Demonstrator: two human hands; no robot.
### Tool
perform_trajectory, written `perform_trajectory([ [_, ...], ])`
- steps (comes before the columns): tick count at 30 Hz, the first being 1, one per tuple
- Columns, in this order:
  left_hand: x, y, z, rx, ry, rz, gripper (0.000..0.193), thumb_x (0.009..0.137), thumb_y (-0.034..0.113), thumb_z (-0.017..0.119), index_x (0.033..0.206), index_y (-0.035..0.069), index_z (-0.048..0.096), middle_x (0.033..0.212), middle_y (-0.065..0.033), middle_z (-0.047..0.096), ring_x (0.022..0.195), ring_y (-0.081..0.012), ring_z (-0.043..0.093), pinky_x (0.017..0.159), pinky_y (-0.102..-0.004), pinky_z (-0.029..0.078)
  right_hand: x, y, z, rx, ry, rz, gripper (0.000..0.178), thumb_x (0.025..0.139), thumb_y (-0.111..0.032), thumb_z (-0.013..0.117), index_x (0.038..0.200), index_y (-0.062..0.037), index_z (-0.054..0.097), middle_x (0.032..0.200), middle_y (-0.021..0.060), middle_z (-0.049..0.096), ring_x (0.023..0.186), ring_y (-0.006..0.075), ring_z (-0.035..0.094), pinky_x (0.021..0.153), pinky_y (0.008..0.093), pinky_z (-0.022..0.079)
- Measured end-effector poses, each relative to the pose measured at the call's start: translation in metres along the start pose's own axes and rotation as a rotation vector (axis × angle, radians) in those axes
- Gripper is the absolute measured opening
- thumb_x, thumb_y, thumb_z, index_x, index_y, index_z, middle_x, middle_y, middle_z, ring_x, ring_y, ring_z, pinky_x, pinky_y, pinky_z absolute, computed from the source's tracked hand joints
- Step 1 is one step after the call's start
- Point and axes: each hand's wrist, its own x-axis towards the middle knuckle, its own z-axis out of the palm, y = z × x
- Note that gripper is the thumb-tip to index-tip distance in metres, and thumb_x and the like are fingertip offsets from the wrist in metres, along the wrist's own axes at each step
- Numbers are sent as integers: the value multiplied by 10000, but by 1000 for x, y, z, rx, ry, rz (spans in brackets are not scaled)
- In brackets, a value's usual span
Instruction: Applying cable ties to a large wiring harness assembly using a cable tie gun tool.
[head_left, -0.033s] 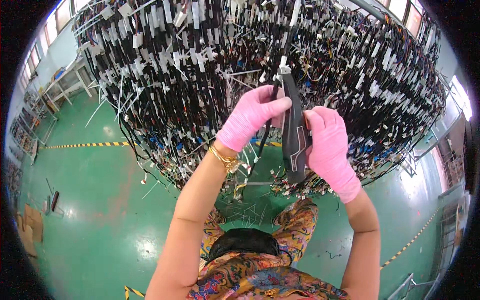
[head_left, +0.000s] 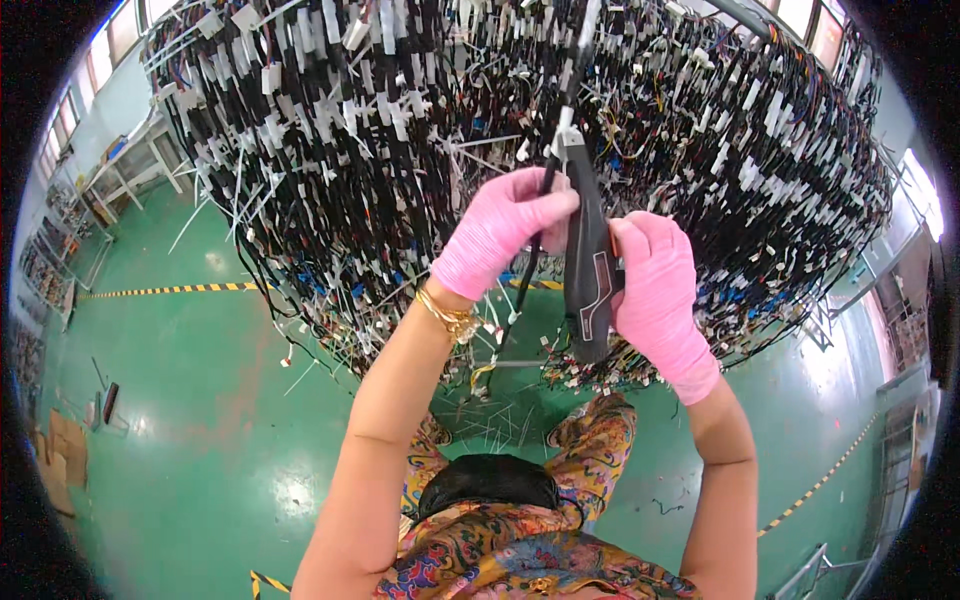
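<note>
A dense mass of black wire harnesses point(head_left: 380, 130) with white tags and zip ties hangs in front of me. My right hand point(head_left: 658, 290), in a pink glove, grips a dark grey cable tie gun point(head_left: 588, 275) held upright with its nose up in the wires. My left hand point(head_left: 500, 228), also pink-gloved, is closed around a thin black cable point(head_left: 520, 290) just beside the tool's nose. A gold bracelet point(head_left: 452, 315) sits on my left wrist.
Below is a green floor with a yellow-and-black tape line point(head_left: 170, 290). Cut zip tie scraps point(head_left: 500, 420) lie on the floor under the harnesses. A white table point(head_left: 125, 170) stands at far left, cardboard point(head_left: 60, 450) at lower left, a metal frame point(head_left: 815, 570) at lower right.
</note>
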Motion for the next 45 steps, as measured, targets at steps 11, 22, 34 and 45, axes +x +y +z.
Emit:
perform_trajectory([
  [11, -40, -85, -68, 26, -180, -88, 692, 1036, 567, 350, 1049, -34, 692, 1279, -169, 657, 1127, -174, 609, 1022, -345, 440, -107, -10, 10, 1381, 163, 997, 608, 850, -151, 674, 1406, 24, 500, 1279, 159, 623, 1185, 312, 634, 1039, 473, 519],
  [22, -100, -151, -67, 70, 251, -63, 487, 871, 166, 778, 1266, -17, 560, 1203, -77, 645, 1099, -157, 616, 995, -311, 488, -183, -40, 47, 1622, -7, 1109, 567, 876, -199, 673, 1391, -16, 526, 1199, 118, 642, 1110, 259, 638, 1003, 451, 506],
  [34, -153, -167, -55, 218, 593, -35, 152, 948, 101, 690, 1049, -13, 678, 851, 3, 656, 747, -54, 582, 684, -210, 483, -170, -64, 56, 1471, -128, 1079, 477, 871, -194, 723, 1311, -37, 625, 1119, 64, 688, 1016, 173, 652, 909, 337, 515],
  [45, -172, -130, -43, 10, 271, -320, 304, 1035, 291, 579, 1033, -2, 662, 716, 38, 535, 567, -39, 407, 515, -210, 302, -140, -43, 31, 1414, -456, 680, 475, 798, -37, 736, 1258, -10, 618, 1092, 50, 663, 1007, 131, 613, 890, 280, 474],
])
